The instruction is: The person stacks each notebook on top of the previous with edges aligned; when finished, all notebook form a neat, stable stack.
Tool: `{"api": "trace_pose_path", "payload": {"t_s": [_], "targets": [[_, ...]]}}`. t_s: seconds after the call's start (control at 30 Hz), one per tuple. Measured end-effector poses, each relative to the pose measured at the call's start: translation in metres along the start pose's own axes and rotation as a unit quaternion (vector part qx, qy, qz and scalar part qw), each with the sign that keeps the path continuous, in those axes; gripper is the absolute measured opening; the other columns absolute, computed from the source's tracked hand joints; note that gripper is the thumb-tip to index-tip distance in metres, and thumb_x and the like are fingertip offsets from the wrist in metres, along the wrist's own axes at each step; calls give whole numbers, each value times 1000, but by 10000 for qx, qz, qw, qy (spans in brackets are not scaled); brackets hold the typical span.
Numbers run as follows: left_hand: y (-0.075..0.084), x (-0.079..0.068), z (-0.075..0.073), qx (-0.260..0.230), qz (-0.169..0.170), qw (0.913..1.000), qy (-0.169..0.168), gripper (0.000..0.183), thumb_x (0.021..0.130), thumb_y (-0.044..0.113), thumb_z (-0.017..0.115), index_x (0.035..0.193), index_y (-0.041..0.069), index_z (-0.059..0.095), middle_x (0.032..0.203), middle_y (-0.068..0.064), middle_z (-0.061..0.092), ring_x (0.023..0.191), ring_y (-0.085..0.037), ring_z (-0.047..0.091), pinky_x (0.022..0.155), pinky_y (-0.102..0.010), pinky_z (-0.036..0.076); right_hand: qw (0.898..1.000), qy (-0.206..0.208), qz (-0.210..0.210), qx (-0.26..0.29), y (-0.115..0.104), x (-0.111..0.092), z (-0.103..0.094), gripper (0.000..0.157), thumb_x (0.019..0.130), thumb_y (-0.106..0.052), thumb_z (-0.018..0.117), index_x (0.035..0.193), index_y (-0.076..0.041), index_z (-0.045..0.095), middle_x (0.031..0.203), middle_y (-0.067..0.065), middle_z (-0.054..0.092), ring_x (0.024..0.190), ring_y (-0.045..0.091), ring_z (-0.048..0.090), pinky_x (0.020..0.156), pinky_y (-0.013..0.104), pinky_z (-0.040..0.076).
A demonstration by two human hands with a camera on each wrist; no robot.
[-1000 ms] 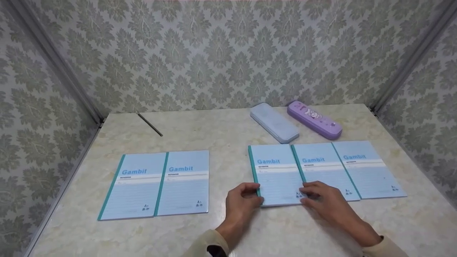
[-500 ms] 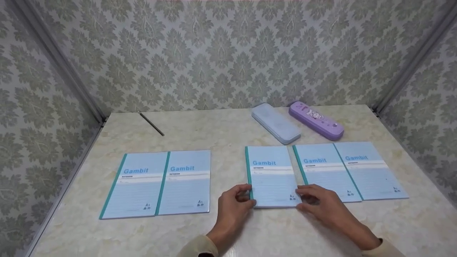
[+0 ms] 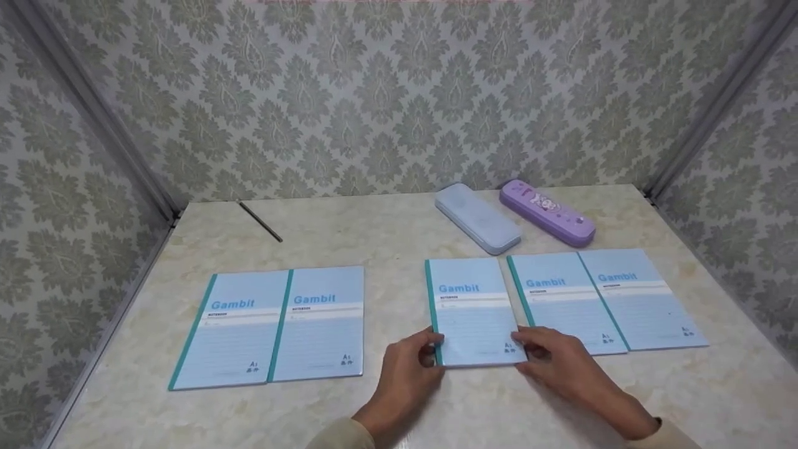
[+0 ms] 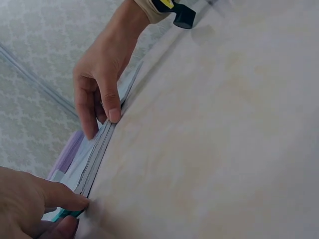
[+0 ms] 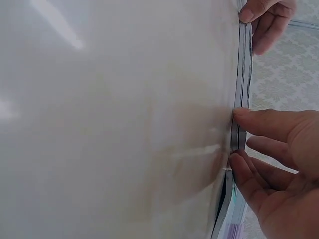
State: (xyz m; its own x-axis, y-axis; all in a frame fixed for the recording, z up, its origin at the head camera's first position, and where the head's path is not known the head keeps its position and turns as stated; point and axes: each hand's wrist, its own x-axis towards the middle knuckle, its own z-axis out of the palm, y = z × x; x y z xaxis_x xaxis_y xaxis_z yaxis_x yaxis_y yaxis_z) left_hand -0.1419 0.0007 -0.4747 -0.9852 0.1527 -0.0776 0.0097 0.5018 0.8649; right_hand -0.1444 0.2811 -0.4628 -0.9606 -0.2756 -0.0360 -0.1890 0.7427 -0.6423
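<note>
A small stack of light-blue Gambit notebooks (image 3: pixel 474 321) with a teal spine lies flat on the marbled table (image 3: pixel 399 418). My left hand (image 3: pixel 405 380) grips the spine side near its lower corner, thumb and fingers at the edge. At the opposite side, my right hand (image 3: pixel 567 368) holds the lower right edge. The layered page edges of the stack (image 5: pixel 241 74) show between both hands in the right wrist view. Just right of the stack, across a narrow gap, lie a notebook (image 3: pixel 558 299) and another notebook (image 3: pixel 648 305), side by side.
On the left lie two more Gambit notebooks, an outer notebook (image 3: pixel 230 337) and an inner notebook (image 3: pixel 324 330). Behind are a pale blue pencil case (image 3: pixel 479 218), a purple pencil case (image 3: pixel 548 212) and a dark pencil (image 3: pixel 260 221). Patterned walls (image 3: pixel 386 93) enclose the table.
Both hands have slid the notebook stack slightly left, opening a gap from the notebooks at its right. The other notebooks, the pencil cases and the pencil stay in place.
</note>
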Motion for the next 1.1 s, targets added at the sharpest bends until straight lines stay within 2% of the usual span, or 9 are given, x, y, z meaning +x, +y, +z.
{"api": "trace_pose_path", "payload": {"t_s": [0.17,0.3,0.43,0.57,0.67,0.87,1.1], "targets": [[2,0,-1,432,308,9986,14,46,84,-10,81,127,7,76,137,-10,70,111,-16,70,95,-38,59,9999,35,107,-97,-2,0,1,50,89,-6,86,137,-7,71,142,12,66,129,30,63,106,50,51],[2,-3,-3,664,308,9973,-23,49,85,-8,82,130,8,74,136,-5,71,121,-20,67,104,-42,54,9998,-1,90,-203,-5,1,2,51,89,-6,86,137,-7,70,142,13,66,134,34,60,110,54,48],[1,-7,-8,774,264,9967,-24,51,85,-8,83,131,9,73,137,-4,70,128,-24,64,107,-44,52,9995,-12,-39,-299,-7,1,6,51,88,-7,87,137,-8,71,141,11,67,135,35,59,111,55,46],[-2,-10,-14,651,223,9976,-31,51,84,-10,81,131,9,73,141,-6,67,131,-26,61,108,-44,52,9976,75,-503,-465,-9,1,9,51,88,-7,87,136,-5,71,137,11,69,131,35,61,108,55,49],[-6,-11,-18,515,313,9982,13,51,83,-13,79,129,7,73,142,-9,66,132,-27,61,106,-43,53,9957,101,-750,-535,-10,3,11,51,88,-6,86,136,-3,71,135,12,70,130,35,62,107,55,49],[-12,-14,-23,303,482,9983,155,50,82,-14,78,127,6,74,135,-10,70,126,-25,65,101,-41,56,9959,-37,-757,-485,-14,9,14,49,90,-7,84,137,-3,70,137,11,69,133,35,60,109,56,47],[-17,-20,-29,29,219,9994,278,48,82,-13,77,125,8,75,133,-10,71,122,-23,67,100,-41,57,9908,44,-1271,-465,-17,15,18,47,89,-4,85,134,-1,71,134,14,70,127,36,63,105,57,50]]}}
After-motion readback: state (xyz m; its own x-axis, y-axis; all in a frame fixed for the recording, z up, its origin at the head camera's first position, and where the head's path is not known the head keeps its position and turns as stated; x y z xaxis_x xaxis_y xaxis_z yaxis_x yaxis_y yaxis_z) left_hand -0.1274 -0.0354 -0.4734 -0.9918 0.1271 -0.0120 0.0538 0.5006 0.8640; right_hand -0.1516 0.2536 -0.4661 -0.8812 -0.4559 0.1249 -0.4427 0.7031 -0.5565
